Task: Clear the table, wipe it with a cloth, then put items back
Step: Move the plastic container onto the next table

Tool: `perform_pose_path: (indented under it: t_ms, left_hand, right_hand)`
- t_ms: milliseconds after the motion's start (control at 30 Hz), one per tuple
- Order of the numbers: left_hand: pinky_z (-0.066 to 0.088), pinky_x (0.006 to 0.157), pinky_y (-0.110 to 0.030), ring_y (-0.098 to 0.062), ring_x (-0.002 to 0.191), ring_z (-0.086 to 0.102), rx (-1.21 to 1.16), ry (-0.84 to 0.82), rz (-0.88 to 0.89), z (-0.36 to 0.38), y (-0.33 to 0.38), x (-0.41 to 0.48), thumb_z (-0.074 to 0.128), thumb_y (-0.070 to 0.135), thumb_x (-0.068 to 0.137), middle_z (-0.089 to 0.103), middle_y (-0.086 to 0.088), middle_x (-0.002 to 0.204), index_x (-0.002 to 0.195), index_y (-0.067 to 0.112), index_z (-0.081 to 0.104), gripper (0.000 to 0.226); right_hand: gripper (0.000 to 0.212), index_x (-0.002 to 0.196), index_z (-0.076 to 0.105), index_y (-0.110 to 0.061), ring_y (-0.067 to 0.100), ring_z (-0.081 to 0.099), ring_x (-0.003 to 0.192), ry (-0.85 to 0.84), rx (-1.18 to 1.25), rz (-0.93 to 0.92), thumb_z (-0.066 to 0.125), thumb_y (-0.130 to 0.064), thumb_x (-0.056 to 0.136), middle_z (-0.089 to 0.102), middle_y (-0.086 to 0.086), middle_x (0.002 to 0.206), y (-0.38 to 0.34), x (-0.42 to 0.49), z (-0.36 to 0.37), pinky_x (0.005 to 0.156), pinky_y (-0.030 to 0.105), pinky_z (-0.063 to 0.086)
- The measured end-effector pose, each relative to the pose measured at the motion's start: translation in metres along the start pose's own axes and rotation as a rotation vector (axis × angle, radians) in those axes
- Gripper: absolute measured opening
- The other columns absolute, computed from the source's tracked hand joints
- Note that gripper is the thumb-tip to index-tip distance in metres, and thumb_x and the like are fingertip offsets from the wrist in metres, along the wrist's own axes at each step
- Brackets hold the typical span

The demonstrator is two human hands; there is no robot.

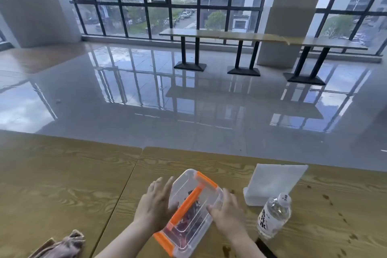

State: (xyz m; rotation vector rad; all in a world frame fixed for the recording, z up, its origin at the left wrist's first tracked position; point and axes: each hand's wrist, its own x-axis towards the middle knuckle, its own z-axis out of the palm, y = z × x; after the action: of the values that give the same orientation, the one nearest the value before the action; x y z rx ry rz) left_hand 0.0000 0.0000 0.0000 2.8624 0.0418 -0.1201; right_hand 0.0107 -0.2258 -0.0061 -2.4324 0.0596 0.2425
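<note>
On the table (62, 184), plastic box (189, 180) between left hand (156, 205) and right hand (227, 213).

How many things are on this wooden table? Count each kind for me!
Clear box: 1
Water bottle: 1
White stand: 1
Cloth: 1
Total: 4

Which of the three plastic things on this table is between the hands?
The clear box with the orange handle: left hand and right hand flank its sides. The water bottle and the sign stand sit to its right, untouched.
</note>
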Motion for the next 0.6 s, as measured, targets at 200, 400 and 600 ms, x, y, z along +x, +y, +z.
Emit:
perform_pose_path:
  t_ms: [200, 400, 600]
  left_hand:
    - [0.049, 0.089, -0.035, -0.019, 0.117, 0.051, -0.103, -0.103, -0.075, 0.012, -0.001, -0.007, 0.046, 0.055, 0.095, 0.045, 0.001, 0.131, 0.155, 0.031, 0.011, 0.073]
    - [0.048, 0.089, -0.032, -0.018, 0.114, 0.054, -0.206, -0.059, -0.104, 0.012, -0.011, -0.008, 0.049, 0.044, 0.097, 0.048, 0.0, 0.126, 0.155, 0.03, 0.015, 0.069]
    - [0.048, 0.086, -0.031, -0.02, 0.113, 0.058, -0.28, 0.024, -0.146, -0.012, -0.067, -0.007, 0.05, 0.044, 0.098, 0.05, -0.001, 0.128, 0.155, 0.03, 0.016, 0.068]
  right_hand:
    - [0.08, 0.146, 0.028, -0.038, 0.014, 0.057, 0.107, -0.009, 0.152, 0.107, 0.075, -0.037, 0.082, 0.054, -0.004, 0.126, 0.013, 0.006, 0.026, 0.09, 0.042, 0.054]
    - [0.076, 0.144, 0.031, -0.043, 0.009, 0.06, 0.096, 0.032, 0.19, 0.143, 0.074, -0.024, 0.084, 0.054, -0.01, 0.117, -0.004, 0.013, 0.03, 0.079, 0.035, 0.057]
    - [0.073, 0.145, 0.035, -0.038, 0.002, 0.058, 0.087, 0.032, 0.173, 0.031, 0.073, -0.019, 0.086, 0.054, -0.01, 0.113, -0.064, 0.028, 0.051, 0.069, 0.025, 0.054]
